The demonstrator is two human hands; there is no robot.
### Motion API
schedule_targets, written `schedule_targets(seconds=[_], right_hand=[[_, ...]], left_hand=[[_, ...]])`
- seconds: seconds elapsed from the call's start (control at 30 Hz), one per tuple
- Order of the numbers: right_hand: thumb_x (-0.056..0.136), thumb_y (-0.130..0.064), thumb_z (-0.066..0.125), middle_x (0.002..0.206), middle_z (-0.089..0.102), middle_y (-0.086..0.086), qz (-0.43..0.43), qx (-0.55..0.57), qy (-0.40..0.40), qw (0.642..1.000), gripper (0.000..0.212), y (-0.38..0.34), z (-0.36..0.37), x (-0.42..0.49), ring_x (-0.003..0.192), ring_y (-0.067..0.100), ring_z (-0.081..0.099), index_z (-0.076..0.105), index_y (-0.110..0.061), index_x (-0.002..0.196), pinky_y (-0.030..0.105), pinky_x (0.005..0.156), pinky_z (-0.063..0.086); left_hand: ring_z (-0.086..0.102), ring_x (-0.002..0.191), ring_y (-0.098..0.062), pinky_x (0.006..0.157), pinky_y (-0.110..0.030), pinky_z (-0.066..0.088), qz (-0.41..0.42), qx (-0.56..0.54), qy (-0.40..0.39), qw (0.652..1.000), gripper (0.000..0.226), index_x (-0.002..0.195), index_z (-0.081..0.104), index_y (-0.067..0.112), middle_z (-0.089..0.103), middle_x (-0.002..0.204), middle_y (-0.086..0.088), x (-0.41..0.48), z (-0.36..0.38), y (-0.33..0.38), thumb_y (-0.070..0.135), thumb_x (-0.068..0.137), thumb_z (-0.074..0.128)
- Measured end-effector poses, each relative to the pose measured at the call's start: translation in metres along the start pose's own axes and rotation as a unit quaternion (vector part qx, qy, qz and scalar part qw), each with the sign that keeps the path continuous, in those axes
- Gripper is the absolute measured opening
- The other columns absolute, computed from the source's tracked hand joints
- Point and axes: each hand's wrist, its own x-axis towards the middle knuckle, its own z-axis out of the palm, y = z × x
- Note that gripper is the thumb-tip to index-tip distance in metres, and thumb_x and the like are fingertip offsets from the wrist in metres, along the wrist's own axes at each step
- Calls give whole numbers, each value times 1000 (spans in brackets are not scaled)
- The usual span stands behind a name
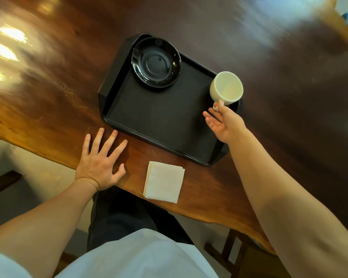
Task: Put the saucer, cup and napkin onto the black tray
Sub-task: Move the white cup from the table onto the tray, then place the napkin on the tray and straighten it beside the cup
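Cup [226, 86] hangs at the tray's [159, 121] right edge, handle pinched in my right hand [224, 123]. Saucer [156, 62] sits upper-left on the tray. Next I'd carry it left onto the saucer; napkin [163, 181] waits, left hand [100, 161] splayed flat.

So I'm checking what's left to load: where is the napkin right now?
In the head view the napkin lies on the wooden table, just off the near edge of the black tray, to the right of the left hand.

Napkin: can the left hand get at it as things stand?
Probably yes. The left hand lies flat and empty on the table, the napkin just beside its thumb, nothing between them.
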Motion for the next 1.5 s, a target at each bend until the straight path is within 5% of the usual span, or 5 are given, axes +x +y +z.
schedule_targets(seconds=[0.7,0.87,1.13,1.33,1.5], right_hand=[[99,-14,59,116,68,7,-61,-144,1,988,47,66,13,-45,80,20,76,43,-13,143,31,64,62],[95,-23,64,107,68,-10,-206,-476,-36,854,25,136,-5,-77,88,5,66,63,-24,120,28,83,60],[85,-36,75,154,32,-1,-225,-683,-61,692,77,191,-29,-78,140,26,25,32,-33,149,49,114,30],[74,-35,86,145,38,3,-259,-743,-70,613,94,189,-18,-58,132,28,34,29,-28,149,43,101,47],[66,-29,91,122,50,2,-202,-734,-109,640,80,174,-6,-46,94,20,55,40,-30,127,28,69,54]], left_hand=[[28,151,-48,124,-65,12,4,-8,21,1000,75,150,49,24,37,164,-18,-2,3,-1,57,83,49],[27,152,-47,125,-65,12,-1,-10,16,1000,74,150,49,25,37,164,-17,-4,2,0,57,83,50],[25,153,-46,125,-65,12,-9,-13,18,1000,74,152,46,26,36,165,-16,-4,3,0,57,85,47],[24,154,-45,125,-64,11,-8,-6,17,1000,73,153,44,27,34,166,-15,-4,7,-2,57,86,46],[23,154,-44,125,-63,10,-5,1,25,1000,73,153,42,27,33,166,-15,-3,10,-3,58,86,43]])
